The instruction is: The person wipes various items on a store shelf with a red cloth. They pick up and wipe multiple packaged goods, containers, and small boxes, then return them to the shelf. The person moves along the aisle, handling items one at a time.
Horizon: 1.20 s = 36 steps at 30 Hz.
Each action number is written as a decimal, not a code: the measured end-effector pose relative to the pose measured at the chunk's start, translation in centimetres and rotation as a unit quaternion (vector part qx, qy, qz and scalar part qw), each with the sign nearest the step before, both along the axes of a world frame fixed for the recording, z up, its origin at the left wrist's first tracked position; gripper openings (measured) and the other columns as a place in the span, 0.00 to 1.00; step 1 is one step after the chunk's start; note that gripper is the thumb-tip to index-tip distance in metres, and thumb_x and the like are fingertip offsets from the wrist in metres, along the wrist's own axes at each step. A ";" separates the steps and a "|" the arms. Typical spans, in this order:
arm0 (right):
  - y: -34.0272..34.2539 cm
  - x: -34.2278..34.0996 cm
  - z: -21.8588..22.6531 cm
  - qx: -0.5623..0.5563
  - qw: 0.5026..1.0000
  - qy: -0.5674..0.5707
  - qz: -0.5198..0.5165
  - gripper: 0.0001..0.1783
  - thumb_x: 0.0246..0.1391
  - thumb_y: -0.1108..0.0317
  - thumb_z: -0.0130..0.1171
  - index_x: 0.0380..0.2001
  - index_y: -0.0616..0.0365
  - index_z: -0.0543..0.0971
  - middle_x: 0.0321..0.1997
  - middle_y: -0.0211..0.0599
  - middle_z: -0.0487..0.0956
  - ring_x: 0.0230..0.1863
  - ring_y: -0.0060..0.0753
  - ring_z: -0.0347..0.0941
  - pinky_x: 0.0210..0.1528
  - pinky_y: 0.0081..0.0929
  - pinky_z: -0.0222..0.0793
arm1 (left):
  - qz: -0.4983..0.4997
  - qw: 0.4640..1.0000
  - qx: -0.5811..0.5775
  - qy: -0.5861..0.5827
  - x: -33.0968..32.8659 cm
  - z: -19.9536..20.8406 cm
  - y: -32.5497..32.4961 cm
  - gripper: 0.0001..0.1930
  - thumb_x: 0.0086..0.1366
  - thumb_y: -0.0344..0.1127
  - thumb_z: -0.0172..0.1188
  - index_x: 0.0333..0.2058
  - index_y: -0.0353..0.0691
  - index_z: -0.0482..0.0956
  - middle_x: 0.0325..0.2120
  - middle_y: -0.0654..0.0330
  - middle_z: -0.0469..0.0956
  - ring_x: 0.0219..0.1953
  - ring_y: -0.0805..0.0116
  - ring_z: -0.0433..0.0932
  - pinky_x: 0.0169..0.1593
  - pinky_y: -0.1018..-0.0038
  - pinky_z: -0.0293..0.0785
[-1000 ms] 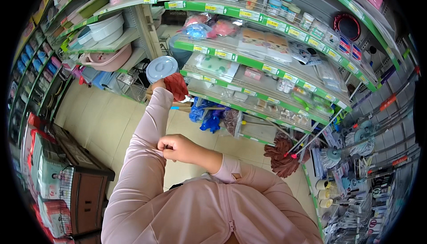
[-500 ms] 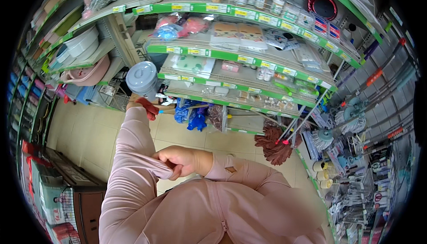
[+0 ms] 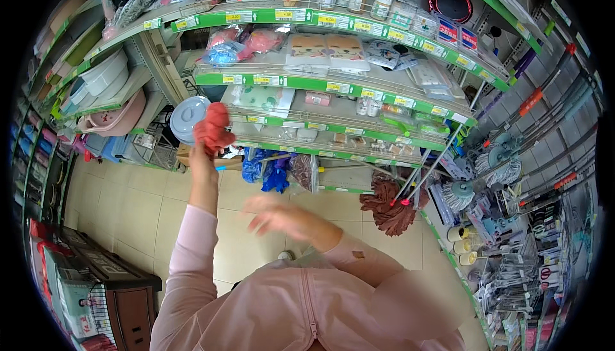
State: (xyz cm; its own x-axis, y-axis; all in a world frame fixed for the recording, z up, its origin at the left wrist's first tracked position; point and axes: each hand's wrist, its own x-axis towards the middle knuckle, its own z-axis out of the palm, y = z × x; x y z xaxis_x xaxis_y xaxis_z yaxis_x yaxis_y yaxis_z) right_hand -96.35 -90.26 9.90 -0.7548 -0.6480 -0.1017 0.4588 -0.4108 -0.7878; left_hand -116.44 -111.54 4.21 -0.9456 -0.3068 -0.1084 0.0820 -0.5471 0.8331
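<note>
My left hand is raised toward the shelves, closed on a bunched red cloth. The cloth covers most of the fingers and hangs in front of a grey lidded bucket. The sleeve on that arm sits below the wrist, leaving part of the forearm bare. My right hand is over the floor in front of my chest, blurred by motion. Its fingers look apart, with nothing seen in them.
Ahead stands a shelf unit with jars, packets and small goods. Blue plastic-wrapped items and a brown mop head hang low. More mops line the right. Basins fill shelves at left; a brown cabinet stands lower left.
My right hand has let go of the left sleeve and moved right. The left sleeve sits lower on the forearm. My left hand has risen with the red cloth, which now covers part of the bucket.
</note>
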 end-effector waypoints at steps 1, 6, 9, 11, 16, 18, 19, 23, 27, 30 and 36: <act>2.3 -1.2 -2.9 0.062 0.987 0.079 -0.128 0.27 0.61 0.60 0.51 0.60 0.60 0.63 0.59 0.36 0.68 0.53 0.31 0.69 0.54 0.32 0.66 | -0.057 0.998 -0.026 0.024 2.4 1.7 1.1 0.05 0.66 0.32 0.51 0.38 0.40 0.73 0.35 0.62 0.77 0.36 0.71 0.76 0.40 0.74 0.73; 7.5 -1.7 -8.2 0.145 0.941 0.015 -0.305 0.28 0.59 0.61 0.57 0.60 0.59 0.65 0.61 0.39 0.69 0.63 0.33 0.63 0.64 0.33 0.59 | -0.350 0.933 -0.085 0.001 10.1 4.2 6.6 0.05 0.65 0.30 0.52 0.38 0.38 0.74 0.35 0.62 0.77 0.37 0.75 0.75 0.42 0.76 0.72; 7.0 -0.5 -9.7 0.026 0.962 -0.105 -0.251 0.29 0.58 0.58 0.59 0.59 0.59 0.67 0.59 0.38 0.72 0.61 0.33 0.67 0.62 0.34 0.62 | -0.352 0.905 -0.234 0.035 11.2 -0.6 9.0 0.07 0.63 0.32 0.57 0.38 0.35 0.74 0.35 0.59 0.76 0.38 0.69 0.74 0.42 0.71 0.71; 7.3 -0.4 -9.1 0.022 0.938 -0.182 -0.293 0.28 0.58 0.56 0.59 0.57 0.57 0.69 0.56 0.38 0.74 0.57 0.35 0.71 0.60 0.36 0.66 | -0.268 0.877 -0.389 0.084 12.3 -2.2 11.2 0.10 0.61 0.33 0.60 0.37 0.34 0.74 0.35 0.55 0.76 0.38 0.63 0.75 0.41 0.68 0.71; 18.5 -2.9 -22.3 -0.135 0.847 -0.072 -0.509 0.25 0.62 0.48 0.47 0.50 0.59 0.71 0.45 0.45 0.80 0.44 0.51 0.78 0.47 0.48 0.75 | -0.536 0.668 -0.472 0.209 19.5 1.3 16.9 0.17 0.57 0.39 0.66 0.39 0.33 0.74 0.34 0.51 0.76 0.37 0.58 0.77 0.40 0.65 0.73; 18.8 -2.5 -16.9 -0.105 0.799 -0.281 -0.521 0.30 0.63 0.43 0.39 0.50 0.60 0.70 0.41 0.49 0.81 0.36 0.67 0.76 0.38 0.61 0.74 | -0.672 0.577 -0.403 0.231 22.7 1.9 18.5 0.18 0.60 0.44 0.63 0.40 0.34 0.75 0.32 0.53 0.77 0.37 0.59 0.77 0.41 0.67 0.73; 20.6 -1.9 -17.3 -0.101 0.760 -0.317 -0.559 0.30 0.62 0.43 0.40 0.50 0.60 0.71 0.41 0.49 0.81 0.36 0.66 0.77 0.39 0.60 0.74 | -0.717 0.546 -0.365 0.234 24.4 2.2 19.4 0.19 0.61 0.45 0.62 0.41 0.34 0.75 0.32 0.54 0.77 0.36 0.60 0.77 0.41 0.67 0.73; 27.4 0.9 -21.5 -0.057 0.647 -0.327 -0.686 0.28 0.61 0.45 0.43 0.49 0.60 0.72 0.41 0.48 0.81 0.38 0.61 0.77 0.39 0.56 0.74 | -0.733 0.536 -0.337 0.249 26.4 1.0 22.7 0.18 0.62 0.47 0.60 0.32 0.34 0.71 0.25 0.54 0.73 0.32 0.62 0.75 0.38 0.66 0.71; 30.2 2.0 -24.0 -0.006 0.597 -0.330 -0.731 0.27 0.59 0.47 0.46 0.49 0.60 0.73 0.40 0.47 0.82 0.40 0.57 0.77 0.40 0.52 0.74 | -0.773 0.496 -0.307 0.248 26.1 1.7 22.7 0.16 0.64 0.43 0.55 0.27 0.34 0.68 0.22 0.54 0.71 0.27 0.66 0.72 0.33 0.68 0.69; 30.4 2.0 -25.1 0.039 0.590 -0.321 -0.740 0.26 0.58 0.49 0.48 0.48 0.60 0.74 0.40 0.46 0.82 0.41 0.54 0.78 0.41 0.49 0.74 | -0.817 0.417 -0.292 0.272 25.3 2.4 22.4 0.13 0.64 0.41 0.53 0.30 0.35 0.71 0.23 0.56 0.73 0.26 0.68 0.71 0.33 0.69 0.69; 29.9 0.0 -26.1 0.262 0.597 -0.220 -0.725 0.25 0.56 0.51 0.53 0.48 0.60 0.76 0.40 0.45 0.82 0.43 0.47 0.78 0.42 0.42 0.74 | -0.883 0.383 -0.167 0.212 24.7 4.0 21.4 0.12 0.69 0.40 0.50 0.36 0.36 0.75 0.26 0.67 0.74 0.29 0.78 0.70 0.33 0.76 0.68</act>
